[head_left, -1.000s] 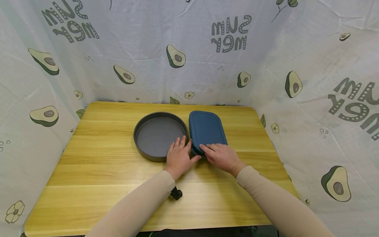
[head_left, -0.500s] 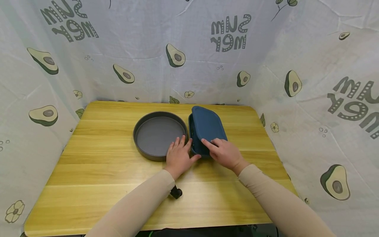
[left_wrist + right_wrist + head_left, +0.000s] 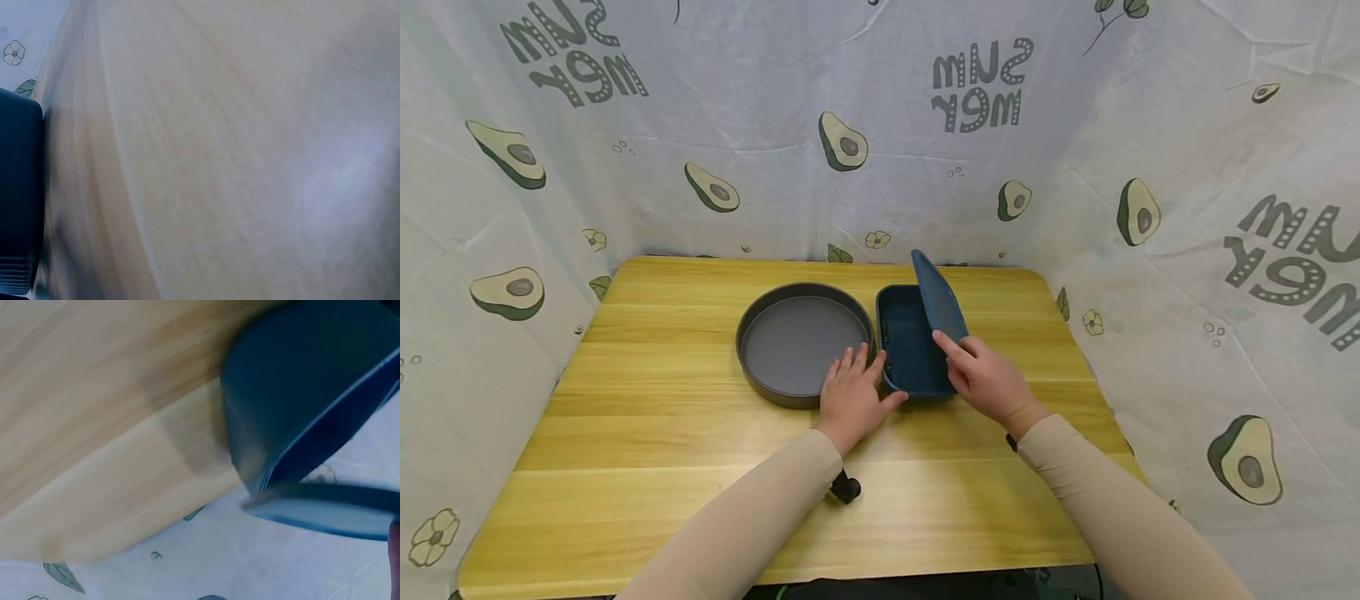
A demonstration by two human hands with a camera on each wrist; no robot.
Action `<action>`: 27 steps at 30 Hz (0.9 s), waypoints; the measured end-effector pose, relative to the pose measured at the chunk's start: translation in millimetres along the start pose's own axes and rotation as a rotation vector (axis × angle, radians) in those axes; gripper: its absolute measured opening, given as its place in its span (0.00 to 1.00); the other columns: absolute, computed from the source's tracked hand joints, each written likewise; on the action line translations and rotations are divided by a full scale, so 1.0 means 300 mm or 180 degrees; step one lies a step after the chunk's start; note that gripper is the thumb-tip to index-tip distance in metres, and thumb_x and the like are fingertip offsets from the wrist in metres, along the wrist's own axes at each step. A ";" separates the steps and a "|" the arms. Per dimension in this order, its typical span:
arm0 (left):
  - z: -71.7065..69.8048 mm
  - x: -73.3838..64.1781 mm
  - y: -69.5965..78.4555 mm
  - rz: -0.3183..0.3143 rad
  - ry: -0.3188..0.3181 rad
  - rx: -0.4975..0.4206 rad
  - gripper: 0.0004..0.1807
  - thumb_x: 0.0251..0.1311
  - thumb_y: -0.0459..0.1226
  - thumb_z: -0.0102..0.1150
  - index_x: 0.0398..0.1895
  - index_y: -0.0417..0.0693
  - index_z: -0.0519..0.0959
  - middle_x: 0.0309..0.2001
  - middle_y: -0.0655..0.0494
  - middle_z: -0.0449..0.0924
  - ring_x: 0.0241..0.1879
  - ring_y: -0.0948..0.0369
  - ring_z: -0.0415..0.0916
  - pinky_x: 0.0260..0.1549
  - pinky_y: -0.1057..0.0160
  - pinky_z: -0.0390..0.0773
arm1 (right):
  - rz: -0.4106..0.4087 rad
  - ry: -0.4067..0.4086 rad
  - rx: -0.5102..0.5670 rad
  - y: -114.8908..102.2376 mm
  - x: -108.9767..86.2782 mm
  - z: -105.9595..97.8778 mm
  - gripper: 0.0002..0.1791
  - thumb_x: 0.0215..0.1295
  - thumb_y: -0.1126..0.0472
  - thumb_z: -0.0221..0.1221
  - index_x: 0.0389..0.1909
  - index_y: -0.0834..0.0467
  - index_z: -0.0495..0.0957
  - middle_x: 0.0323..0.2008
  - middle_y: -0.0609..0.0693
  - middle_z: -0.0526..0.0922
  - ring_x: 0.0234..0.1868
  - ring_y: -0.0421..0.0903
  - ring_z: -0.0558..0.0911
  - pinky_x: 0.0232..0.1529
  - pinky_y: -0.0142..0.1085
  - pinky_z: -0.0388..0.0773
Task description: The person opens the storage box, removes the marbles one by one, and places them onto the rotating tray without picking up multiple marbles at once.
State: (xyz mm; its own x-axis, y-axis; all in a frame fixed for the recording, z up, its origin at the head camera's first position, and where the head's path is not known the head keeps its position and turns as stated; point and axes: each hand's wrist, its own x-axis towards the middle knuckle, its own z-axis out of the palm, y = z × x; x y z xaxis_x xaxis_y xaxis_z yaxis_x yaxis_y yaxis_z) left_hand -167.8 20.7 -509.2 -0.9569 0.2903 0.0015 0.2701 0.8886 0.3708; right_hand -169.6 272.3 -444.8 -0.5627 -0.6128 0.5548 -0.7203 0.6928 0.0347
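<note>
A blue rectangular food container stands on the table beside a round dark grey pan. Its inside shows, since the blue lid is tilted up steeply over its right side. My right hand pinches the lid at its near end, index finger along the edge; the right wrist view shows the lid lifted off the container's rim. With fingers spread and straight, my left hand lies between pan and container. Its index finger and thumb touch the container's near left corner; the other fingertips reach over the pan's rim.
The light wooden table has a hanging white sheet with avocado prints behind it and at both sides. A small black device sits by the left wrist. A dark rounded shape fills the left wrist view's left edge.
The lid has come up off the container and swung to the right, from lying flat to steeply tilted. My right hand moved right and slightly away with it. The left hand stayed put.
</note>
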 end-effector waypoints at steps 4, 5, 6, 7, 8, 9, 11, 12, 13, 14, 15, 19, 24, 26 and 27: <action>0.002 -0.001 0.000 0.0019 -0.0005 -0.0014 0.49 0.66 0.75 0.47 0.85 0.64 0.58 0.85 0.50 0.51 0.85 0.46 0.48 0.82 0.42 0.53 | 0.0164 0.0081 -0.0043 0.013 -0.008 -0.015 0.37 0.57 0.74 0.67 0.72 0.63 0.74 0.30 0.56 0.74 0.20 0.39 0.59 0.18 0.31 0.64; 0.003 -0.001 0.000 0.0026 -0.0004 -0.0024 0.49 0.67 0.75 0.47 0.85 0.64 0.58 0.86 0.50 0.51 0.85 0.46 0.48 0.82 0.42 0.53 | 0.0215 0.0110 -0.0060 0.017 -0.012 -0.017 0.36 0.58 0.74 0.66 0.71 0.64 0.74 0.29 0.56 0.74 0.20 0.39 0.60 0.17 0.32 0.64; 0.003 -0.002 -0.001 0.0032 -0.0004 -0.0034 0.49 0.67 0.75 0.46 0.85 0.64 0.59 0.86 0.50 0.51 0.85 0.46 0.48 0.82 0.42 0.53 | 0.0262 0.0144 -0.0065 0.021 -0.015 -0.019 0.35 0.58 0.74 0.66 0.71 0.66 0.74 0.29 0.56 0.74 0.20 0.40 0.61 0.18 0.32 0.65; 0.003 -0.002 -0.001 0.0038 -0.0002 -0.0047 0.49 0.67 0.75 0.47 0.85 0.63 0.59 0.86 0.50 0.50 0.85 0.46 0.48 0.82 0.42 0.53 | 0.0314 0.0189 -0.0064 0.025 -0.019 -0.021 0.35 0.58 0.74 0.65 0.70 0.67 0.75 0.29 0.57 0.76 0.21 0.40 0.63 0.18 0.33 0.66; 0.003 -0.002 -0.001 0.0044 0.0001 -0.0057 0.49 0.67 0.75 0.47 0.85 0.63 0.59 0.86 0.50 0.50 0.85 0.46 0.48 0.82 0.42 0.53 | 0.0368 0.0225 -0.0043 0.028 -0.023 -0.022 0.34 0.58 0.74 0.64 0.69 0.67 0.75 0.30 0.57 0.76 0.21 0.41 0.64 0.18 0.34 0.67; 0.003 -0.002 -0.002 0.0049 0.0007 -0.0061 0.49 0.67 0.75 0.46 0.85 0.63 0.59 0.86 0.50 0.50 0.85 0.46 0.48 0.82 0.42 0.53 | 0.0429 0.0251 -0.0026 0.032 -0.027 -0.023 0.33 0.59 0.74 0.64 0.69 0.68 0.76 0.29 0.58 0.77 0.21 0.42 0.65 0.18 0.34 0.68; 0.004 -0.002 -0.003 0.0055 0.0016 -0.0052 0.49 0.67 0.75 0.46 0.85 0.63 0.59 0.86 0.50 0.50 0.85 0.46 0.48 0.82 0.42 0.53 | 0.0532 0.0296 0.0019 0.037 -0.029 -0.028 0.33 0.59 0.75 0.64 0.68 0.68 0.76 0.29 0.58 0.78 0.22 0.42 0.67 0.19 0.36 0.69; 0.004 -0.002 -0.004 0.0058 0.0022 -0.0052 0.49 0.67 0.75 0.46 0.85 0.63 0.59 0.86 0.50 0.51 0.85 0.46 0.48 0.82 0.42 0.53 | 0.0596 0.0296 0.0047 0.040 -0.029 -0.030 0.32 0.59 0.75 0.63 0.68 0.68 0.76 0.30 0.58 0.78 0.23 0.43 0.67 0.19 0.36 0.70; 0.004 -0.002 -0.005 0.0058 0.0024 -0.0052 0.49 0.67 0.75 0.46 0.85 0.64 0.59 0.86 0.50 0.51 0.85 0.46 0.48 0.82 0.42 0.53 | 0.0668 0.0291 0.0074 0.042 -0.029 -0.031 0.32 0.60 0.75 0.63 0.69 0.67 0.76 0.30 0.58 0.79 0.23 0.43 0.68 0.20 0.37 0.71; 0.004 -0.002 -0.005 0.0060 0.0027 -0.0050 0.49 0.67 0.75 0.46 0.85 0.64 0.59 0.86 0.50 0.51 0.85 0.45 0.48 0.82 0.42 0.53 | 0.0749 0.0272 0.0095 0.044 -0.028 -0.033 0.32 0.61 0.74 0.63 0.69 0.67 0.76 0.30 0.59 0.79 0.24 0.44 0.69 0.21 0.38 0.72; 0.004 -0.002 -0.006 0.0063 0.0029 -0.0052 0.49 0.67 0.75 0.46 0.85 0.63 0.59 0.86 0.50 0.51 0.85 0.45 0.48 0.82 0.41 0.53 | 0.0831 0.0261 0.0118 0.045 -0.027 -0.035 0.31 0.62 0.74 0.63 0.69 0.68 0.76 0.30 0.59 0.80 0.25 0.45 0.71 0.22 0.40 0.73; 0.003 -0.001 -0.007 0.0070 0.0021 -0.0070 0.49 0.67 0.75 0.46 0.85 0.63 0.59 0.85 0.49 0.51 0.85 0.45 0.48 0.82 0.41 0.53 | 0.1258 0.0200 0.0356 0.052 -0.022 -0.045 0.30 0.65 0.73 0.61 0.69 0.69 0.74 0.33 0.61 0.84 0.30 0.52 0.83 0.30 0.48 0.84; 0.006 0.000 -0.006 0.0072 0.0015 -0.0051 0.49 0.67 0.75 0.46 0.85 0.63 0.58 0.85 0.49 0.51 0.85 0.45 0.49 0.82 0.41 0.53 | 0.1746 0.0165 0.0559 0.058 -0.026 -0.057 0.27 0.68 0.70 0.59 0.68 0.69 0.72 0.31 0.61 0.85 0.32 0.57 0.88 0.32 0.52 0.87; 0.007 0.001 -0.006 0.0074 0.0018 -0.0027 0.49 0.67 0.75 0.45 0.85 0.63 0.58 0.86 0.50 0.51 0.85 0.45 0.49 0.82 0.41 0.53 | 0.1864 0.0171 0.0529 0.061 -0.032 -0.060 0.26 0.70 0.69 0.58 0.68 0.68 0.72 0.30 0.60 0.85 0.31 0.57 0.87 0.31 0.50 0.85; 0.007 0.001 -0.005 0.0076 0.0020 -0.0027 0.49 0.67 0.75 0.45 0.85 0.63 0.58 0.86 0.49 0.51 0.85 0.45 0.49 0.82 0.41 0.53 | 0.1914 0.0176 0.0508 0.063 -0.035 -0.061 0.25 0.70 0.69 0.58 0.68 0.68 0.71 0.30 0.60 0.85 0.31 0.56 0.87 0.30 0.49 0.85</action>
State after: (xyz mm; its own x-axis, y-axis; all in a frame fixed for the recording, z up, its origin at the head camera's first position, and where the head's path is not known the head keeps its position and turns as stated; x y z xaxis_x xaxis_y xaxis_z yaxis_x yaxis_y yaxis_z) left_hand -168.3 20.1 -511.9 -0.9509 0.3091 0.0163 0.2920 0.8784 0.3783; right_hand -169.9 298.8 -434.9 -0.8698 -0.1098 0.4810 -0.3383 0.8424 -0.4194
